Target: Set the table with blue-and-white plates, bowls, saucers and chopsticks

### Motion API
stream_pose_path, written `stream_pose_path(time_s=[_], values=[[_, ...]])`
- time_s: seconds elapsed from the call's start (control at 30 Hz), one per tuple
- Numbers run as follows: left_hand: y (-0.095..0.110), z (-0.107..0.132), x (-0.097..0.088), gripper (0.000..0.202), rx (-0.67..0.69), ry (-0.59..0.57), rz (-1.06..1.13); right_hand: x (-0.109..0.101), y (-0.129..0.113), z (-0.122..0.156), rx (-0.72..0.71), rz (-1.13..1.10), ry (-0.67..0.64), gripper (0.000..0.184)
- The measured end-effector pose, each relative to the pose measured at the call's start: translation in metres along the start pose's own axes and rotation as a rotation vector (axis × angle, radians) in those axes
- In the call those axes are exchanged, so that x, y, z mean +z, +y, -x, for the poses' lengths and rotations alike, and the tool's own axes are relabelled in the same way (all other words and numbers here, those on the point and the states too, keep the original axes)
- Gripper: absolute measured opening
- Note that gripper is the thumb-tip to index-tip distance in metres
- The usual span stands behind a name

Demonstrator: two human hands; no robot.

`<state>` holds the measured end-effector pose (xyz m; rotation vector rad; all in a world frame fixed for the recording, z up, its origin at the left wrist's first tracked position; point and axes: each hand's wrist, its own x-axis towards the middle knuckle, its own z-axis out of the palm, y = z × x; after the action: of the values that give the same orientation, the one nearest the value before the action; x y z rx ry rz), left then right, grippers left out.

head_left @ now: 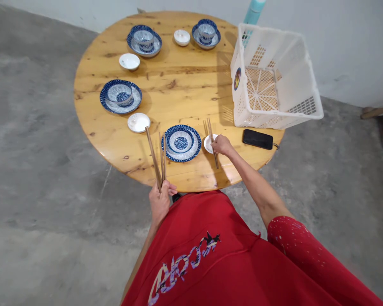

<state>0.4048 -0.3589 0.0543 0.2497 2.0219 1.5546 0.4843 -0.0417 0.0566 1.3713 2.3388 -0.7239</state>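
My left hand (160,199) is closed round several wooden chopsticks (154,159), which point up and away from me at the table's near edge. Further right, my right hand (221,145) pinches a pair of chopsticks (215,158) over a small white dish (208,145); whether they rest on its rim I cannot tell. My fingers cover part of that dish. Between my hands sits a blue-and-white plate (182,157) with a matching bowl (181,141) on it. Another small white dish (138,122) lies beyond my left hand's chopsticks.
Around the round wooden table (178,95) stand more bowls on plates (120,97), (144,41), (206,34) and small white dishes (129,62), (181,38). A white plastic crate (271,117) occupies the right side, with a black phone (257,139) before it and a turquoise bottle (253,12) behind.
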Motion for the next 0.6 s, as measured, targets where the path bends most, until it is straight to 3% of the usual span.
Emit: stream_pose_path(time_s=[0.4,0.6], values=[[0.002,-0.002,0.000,0.028,-0.010,-0.031,-0.012,0.002,0.000,0.001,0.014,-0.008,0.005,0.022],[0.007,0.000,-0.002,0.027,-0.019,-0.059,0.017,-0.010,0.000,0.021,-0.047,0.069,0.249,0.028]])
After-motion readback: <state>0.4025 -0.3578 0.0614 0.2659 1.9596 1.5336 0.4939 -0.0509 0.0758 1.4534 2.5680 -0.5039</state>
